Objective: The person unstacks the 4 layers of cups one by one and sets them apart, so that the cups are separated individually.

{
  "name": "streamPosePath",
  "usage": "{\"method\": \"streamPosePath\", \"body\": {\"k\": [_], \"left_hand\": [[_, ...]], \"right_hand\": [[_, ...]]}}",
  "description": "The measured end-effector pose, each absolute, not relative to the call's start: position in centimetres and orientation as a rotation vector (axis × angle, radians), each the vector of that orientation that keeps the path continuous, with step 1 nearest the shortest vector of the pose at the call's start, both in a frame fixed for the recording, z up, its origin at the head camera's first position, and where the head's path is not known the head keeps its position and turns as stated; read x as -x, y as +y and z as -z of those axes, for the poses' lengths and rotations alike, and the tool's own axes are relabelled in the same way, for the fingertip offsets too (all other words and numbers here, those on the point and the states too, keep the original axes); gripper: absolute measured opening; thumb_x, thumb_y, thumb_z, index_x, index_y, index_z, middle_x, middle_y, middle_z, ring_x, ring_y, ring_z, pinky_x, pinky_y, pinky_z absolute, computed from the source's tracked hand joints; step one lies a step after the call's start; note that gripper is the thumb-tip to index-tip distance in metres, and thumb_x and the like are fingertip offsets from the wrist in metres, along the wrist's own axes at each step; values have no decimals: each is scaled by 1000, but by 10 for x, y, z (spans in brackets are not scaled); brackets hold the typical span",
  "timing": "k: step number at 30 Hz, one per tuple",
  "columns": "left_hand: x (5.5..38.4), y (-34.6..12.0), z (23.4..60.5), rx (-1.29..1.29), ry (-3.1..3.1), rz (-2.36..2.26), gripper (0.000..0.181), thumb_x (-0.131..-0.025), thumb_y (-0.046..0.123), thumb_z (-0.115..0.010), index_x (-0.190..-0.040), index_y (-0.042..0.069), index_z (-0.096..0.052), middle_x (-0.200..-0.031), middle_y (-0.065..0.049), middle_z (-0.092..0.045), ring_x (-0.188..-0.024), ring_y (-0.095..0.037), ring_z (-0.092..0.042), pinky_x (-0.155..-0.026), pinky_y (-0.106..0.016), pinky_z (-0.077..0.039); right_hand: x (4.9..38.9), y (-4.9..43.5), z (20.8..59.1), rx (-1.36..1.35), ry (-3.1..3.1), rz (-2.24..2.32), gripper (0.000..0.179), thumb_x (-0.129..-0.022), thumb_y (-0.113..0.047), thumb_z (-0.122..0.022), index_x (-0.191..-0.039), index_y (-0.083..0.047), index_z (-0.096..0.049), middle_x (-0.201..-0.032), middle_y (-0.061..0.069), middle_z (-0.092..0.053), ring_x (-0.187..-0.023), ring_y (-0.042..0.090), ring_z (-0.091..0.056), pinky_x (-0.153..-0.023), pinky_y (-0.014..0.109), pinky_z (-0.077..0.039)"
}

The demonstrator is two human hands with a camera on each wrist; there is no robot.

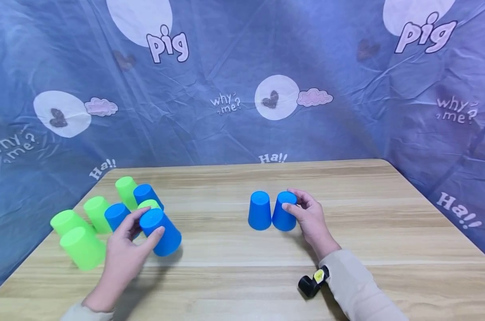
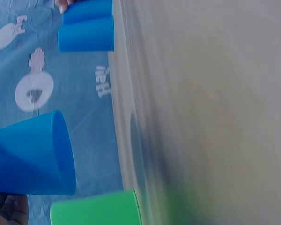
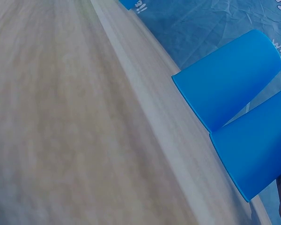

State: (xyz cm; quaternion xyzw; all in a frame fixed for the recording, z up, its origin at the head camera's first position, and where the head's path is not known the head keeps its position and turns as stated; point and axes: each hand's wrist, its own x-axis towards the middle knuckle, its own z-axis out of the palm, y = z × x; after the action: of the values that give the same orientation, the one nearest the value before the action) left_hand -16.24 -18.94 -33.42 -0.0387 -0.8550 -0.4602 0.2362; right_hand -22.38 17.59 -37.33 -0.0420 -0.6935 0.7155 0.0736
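Observation:
My left hand (image 1: 125,253) grips a blue cup (image 1: 166,236) between thumb and fingers at the table's left side. That cup is upside down and tilted; in the left wrist view its rim hangs above the wood. My right hand (image 1: 312,219) pinches another blue cup (image 1: 282,217), which stands mouth down on the table. Close at its left side stands a matching blue cup (image 1: 259,211), also mouth down. Behind my left hand are two more blue cups (image 1: 145,194) (image 1: 116,216) and a partly hidden green cup (image 1: 149,203).
Several green cups stand mouth down at the left, among them a front one (image 1: 83,249) and a far one (image 1: 126,191). The wooden table (image 1: 226,276) ends against a blue printed cloth (image 1: 210,133). A black wrist camera (image 1: 312,281) sits by the right sleeve.

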Motion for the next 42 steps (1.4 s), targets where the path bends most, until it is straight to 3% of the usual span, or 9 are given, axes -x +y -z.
{"method": "streamPosePath", "body": {"k": [5,11,14,18,29,36,42], "left_hand": [[153,-205,333,-62,-2373,1213,49,-80,15,-73,-126,9,-55,-110,0,-59,-89,11,-52,-78,-1,-41],[150,-223,335,-241,-2408,1199,52,-82,22,-71,-129,11,-52,-118,-12,-60,-87,13,-48,-77,-1,-40],[151,-232,335,-368,-2459,1214,59,-84,30,-68,-135,10,-46,-126,-19,-54,-98,-1,-53,-92,-21,-47],[154,-241,335,-534,-2486,1293,66,-86,35,-63,-140,6,-37,-134,-23,-46,-118,-32,-47,-100,-52,-39],[161,-251,339,-593,-2573,1359,75,-85,37,-64,-143,1,-30,-139,-27,-39,-126,-40,-40,-101,-50,-36],[163,-252,341,-572,-2606,1335,76,-85,35,-66,-142,0,-30,-140,-28,-37,-128,-41,-39,-101,-47,-36],[162,-250,339,-559,-2592,1352,79,-86,34,-64,-145,1,-23,-146,-27,-28,-133,-42,-28,-105,-51,-31]], "right_hand": [[224,176,374,131,-2082,-2162,48,-86,-8,-64,-131,-2,-47,-117,6,-50,-107,18,-45,-99,34,-37],[224,177,374,121,-2073,-2173,49,-86,-8,-64,-131,-2,-46,-119,6,-49,-109,18,-44,-100,34,-37],[224,177,374,120,-2080,-2164,49,-86,-8,-64,-131,-2,-47,-117,4,-50,-108,17,-45,-99,33,-37],[224,177,374,120,-2088,-2155,49,-85,-8,-64,-131,-2,-47,-114,2,-51,-106,16,-46,-98,32,-38],[224,178,376,118,-2086,-2159,48,-86,-8,-64,-130,-2,-47,-117,4,-50,-108,17,-45,-99,34,-37],[224,178,375,103,-2091,-2136,49,-85,-8,-64,-130,0,-47,-112,-1,-52,-105,15,-47,-96,30,-39],[224,177,374,116,-2087,-2131,48,-85,-7,-64,-130,0,-48,-107,-6,-54,-103,13,-47,-95,28,-39]]}}
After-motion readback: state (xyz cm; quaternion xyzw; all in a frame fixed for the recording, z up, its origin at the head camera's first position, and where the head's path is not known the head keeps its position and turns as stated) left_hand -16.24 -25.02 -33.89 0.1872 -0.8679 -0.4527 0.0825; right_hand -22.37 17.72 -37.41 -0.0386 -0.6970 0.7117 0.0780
